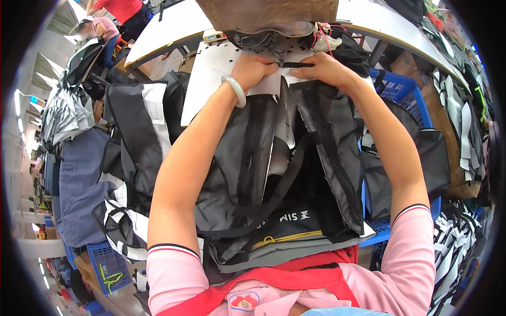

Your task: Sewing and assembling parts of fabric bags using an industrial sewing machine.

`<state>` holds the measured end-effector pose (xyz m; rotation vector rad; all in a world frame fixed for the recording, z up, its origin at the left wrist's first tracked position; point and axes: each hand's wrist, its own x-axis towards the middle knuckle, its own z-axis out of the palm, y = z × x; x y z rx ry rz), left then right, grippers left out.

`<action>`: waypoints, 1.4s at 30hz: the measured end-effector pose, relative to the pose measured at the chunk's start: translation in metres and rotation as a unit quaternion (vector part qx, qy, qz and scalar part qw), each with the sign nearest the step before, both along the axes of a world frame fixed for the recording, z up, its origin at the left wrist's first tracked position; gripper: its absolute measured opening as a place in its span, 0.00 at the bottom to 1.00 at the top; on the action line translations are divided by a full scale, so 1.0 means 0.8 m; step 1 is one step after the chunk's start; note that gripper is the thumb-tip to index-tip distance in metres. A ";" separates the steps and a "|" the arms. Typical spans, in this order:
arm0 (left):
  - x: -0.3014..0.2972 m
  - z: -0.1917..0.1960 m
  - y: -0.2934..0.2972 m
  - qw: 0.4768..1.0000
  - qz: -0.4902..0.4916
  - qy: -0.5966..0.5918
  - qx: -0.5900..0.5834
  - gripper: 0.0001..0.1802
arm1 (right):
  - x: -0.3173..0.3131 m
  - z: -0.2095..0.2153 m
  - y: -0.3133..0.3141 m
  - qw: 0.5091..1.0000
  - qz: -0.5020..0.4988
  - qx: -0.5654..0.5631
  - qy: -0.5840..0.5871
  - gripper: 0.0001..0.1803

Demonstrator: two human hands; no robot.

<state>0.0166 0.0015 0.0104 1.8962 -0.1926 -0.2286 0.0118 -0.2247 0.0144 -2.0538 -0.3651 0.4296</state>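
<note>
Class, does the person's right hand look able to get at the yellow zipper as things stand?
Probably yes, once freed: the right hand is busy at the black strip, but the yellow zipper lies uncovered, nearer the person's body.

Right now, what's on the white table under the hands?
A small beige box and black fabric. The left hand and right hand pinch a black strip. I can't see beneath the fabric.

A long white table [174, 23] is set across a pale floor [158, 68], grey curtains [62, 20] are hung at the left, and that side is lit by bright lamps [17, 102].
</note>
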 end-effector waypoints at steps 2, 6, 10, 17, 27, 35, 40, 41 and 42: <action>0.001 0.000 0.001 1.000 0.000 -0.013 0.007 0.16 | -0.005 0.003 0.000 0.999 0.003 0.034 -0.022 0.22; 0.012 -0.004 0.006 0.998 0.010 -0.051 0.045 0.16 | -0.005 0.003 0.007 0.998 -0.004 0.045 -0.042 0.23; 0.005 -0.001 0.003 0.995 0.040 -0.083 0.044 0.16 | -0.006 0.003 -0.002 0.998 -0.028 -0.025 -0.056 0.24; -0.044 0.001 0.050 0.991 0.002 -0.129 0.039 0.17 | -0.073 0.004 -0.031 0.987 -0.096 -0.066 -0.110 0.24; -0.241 -0.019 0.135 0.890 -0.044 -0.376 0.255 0.25 | -0.259 -0.103 -0.061 0.985 -0.025 -0.106 -0.131 0.08; -0.416 0.034 0.188 0.920 -0.108 -0.172 0.335 0.12 | -0.259 -0.149 -0.078 0.993 -0.022 -0.068 -0.095 0.08; -0.477 0.022 0.184 0.885 -0.107 -0.149 0.428 0.23 | -0.265 -0.130 -0.092 0.991 -0.026 -0.083 -0.099 0.07; -0.484 0.018 0.185 0.876 -0.128 -0.146 0.442 0.26 | -0.267 -0.127 -0.103 0.992 -0.047 -0.080 -0.083 0.07; -0.490 0.018 0.183 0.882 -0.131 -0.133 0.433 0.24 | -0.275 -0.121 -0.115 0.990 -0.091 -0.056 -0.096 0.07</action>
